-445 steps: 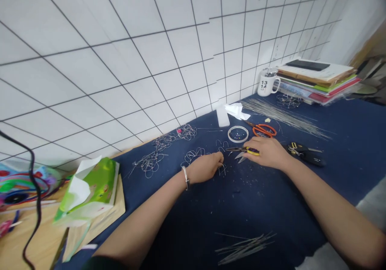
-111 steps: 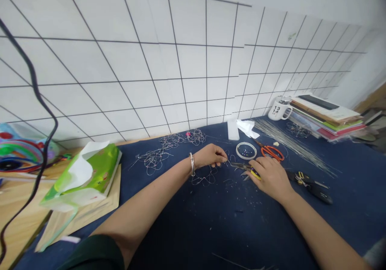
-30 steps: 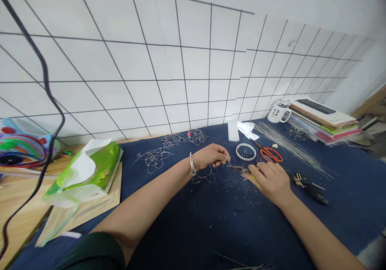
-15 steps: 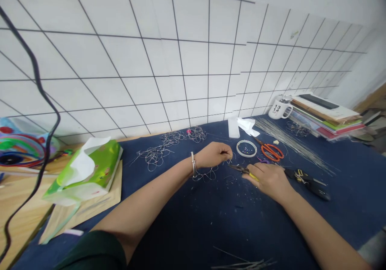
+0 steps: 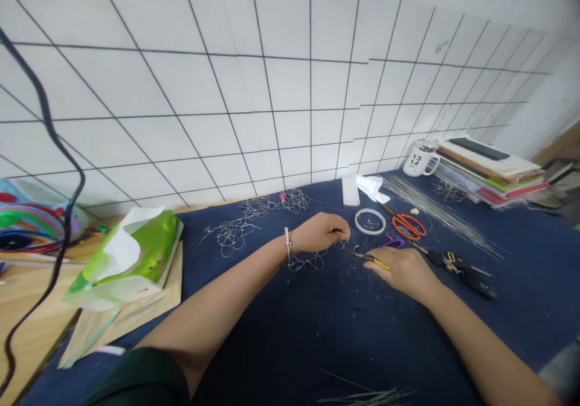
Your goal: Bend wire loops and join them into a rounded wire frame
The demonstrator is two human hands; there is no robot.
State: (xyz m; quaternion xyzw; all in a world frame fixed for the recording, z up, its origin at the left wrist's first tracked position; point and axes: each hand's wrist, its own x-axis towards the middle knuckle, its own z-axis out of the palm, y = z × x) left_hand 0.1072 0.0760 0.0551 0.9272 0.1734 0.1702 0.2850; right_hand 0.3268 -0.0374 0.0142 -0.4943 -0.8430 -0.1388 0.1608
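My left hand [image 5: 321, 232] is closed in a pinch on thin wire, a bracelet at its wrist. Below that hand, a looped piece of wire [image 5: 312, 262] lies or hangs against the dark blue cloth. My right hand [image 5: 405, 268] is wrapped round yellow-handled pliers [image 5: 378, 263]. Their narrow jaws point left, close under the left fingertips; whether they touch the wire is too small to tell. Small wire clippings are scattered on the cloth beneath both hands.
Behind the hands stands a round white dish [image 5: 370, 221] of beads, beside orange scissors [image 5: 409, 226] and purple scissors [image 5: 393, 242]. Black pliers [image 5: 466, 273] lie right. Straight wires [image 5: 439, 212], a mug [image 5: 419, 159] and stacked books [image 5: 493, 164] sit farther back. Tissues [image 5: 131, 255] and wire tangles [image 5: 233, 237] occupy the left.
The pliers and my right hand have turned slightly, and more of the purple scissors shows. My left hand stays almost in place, still pinching. The view has shifted a little.
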